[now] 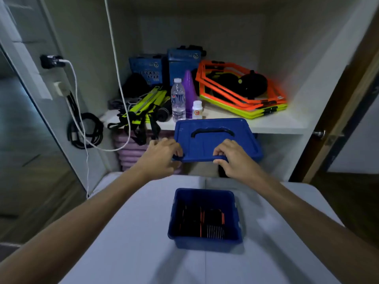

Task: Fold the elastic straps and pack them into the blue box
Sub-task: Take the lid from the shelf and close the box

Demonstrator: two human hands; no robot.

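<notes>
**Lid Handling Before Closing the Blue Box**

We hold the blue lid [215, 140] in the air above the far edge of the grey table [133, 232], in front of the shelf [276, 125]. Our left hand [162, 155] grips the near left corner, fingers curled over the rim. Our right hand [230, 158] pinches the near edge, fingers on top and thumb beneath. The hands are apart, one at each end of that edge.

The blue box [205, 240] stands open on the table, well below the lid. The folded elastic straps [203, 222], black with orange edging, lie inside it.

We judge the lid to be light, thin plastic, stiff enough to carry by one edge but likely to flex. A two-point grip on the rim suits it; the black handle [212, 132] offers a one-handed alternative. The straps appear soft and limp, so we expect any that spring up to need pressing flat before the lid seats.
</notes>
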